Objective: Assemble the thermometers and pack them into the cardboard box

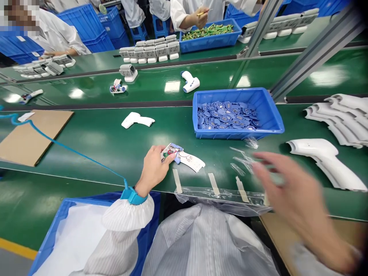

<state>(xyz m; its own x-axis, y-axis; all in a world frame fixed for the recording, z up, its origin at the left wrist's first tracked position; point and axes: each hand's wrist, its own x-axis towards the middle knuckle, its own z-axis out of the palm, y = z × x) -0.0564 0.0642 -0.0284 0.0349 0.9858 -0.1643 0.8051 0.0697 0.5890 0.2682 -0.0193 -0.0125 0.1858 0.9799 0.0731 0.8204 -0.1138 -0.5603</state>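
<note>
My left hand (155, 165), with a teal strap at the wrist, grips the head end of an opened white device half (191, 160). Red wires, a green part and blue-violet trim show inside it. My right hand (290, 188) is blurred by motion over the table's front right; its fingers look apart, with nothing visible in them. Beyond its fingertips lie clear plastic scraps (243, 161). To its right rests a white gun-shaped shell (324, 157). Another white shell piece (138, 120) lies behind my left hand.
A blue bin (238, 134) of blue oval parts stands behind the scraps. Stacked white shells (342, 117) lie at right, cardboard (34, 134) at left. Tape strips (213, 184) hold a plastic bag at the front edge. A blue cord crosses the left side. People work across the conveyor.
</note>
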